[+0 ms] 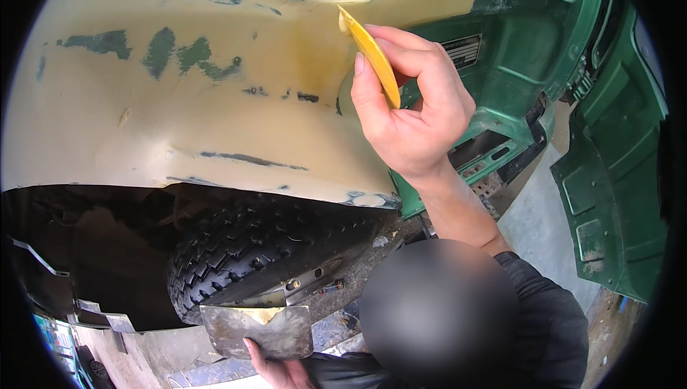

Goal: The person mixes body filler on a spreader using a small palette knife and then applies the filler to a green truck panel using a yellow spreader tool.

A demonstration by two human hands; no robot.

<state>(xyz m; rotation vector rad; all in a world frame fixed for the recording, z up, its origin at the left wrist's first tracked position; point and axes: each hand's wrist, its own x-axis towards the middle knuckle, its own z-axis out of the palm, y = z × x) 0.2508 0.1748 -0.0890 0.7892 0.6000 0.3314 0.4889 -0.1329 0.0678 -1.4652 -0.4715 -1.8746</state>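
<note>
Between the thumb and fingers of my right hand (418, 99) a yellow plastic spreader (378, 60) is pinched. A little pale filler clings near its upper tip. That tip is at a tan, filler-coated fender (250, 120); whether it touches the surface I cannot tell. Dark green patches show through the coat on the left. My left hand (279, 371), low in the view, grips a grey metal filler plate (257, 339) with its thumb on the near face. Yellowish filler (261, 314) sits along the plate's upper edge. The fingers under the plate are hidden.
Under the fender's lower edge is a dark wheel arch with a knobbly black tyre (222, 260). Green bodywork (508, 60) with a label plate adjoins the fender. An open green door (615, 196) stands at the right. A blurred round patch covers the area between my arms.
</note>
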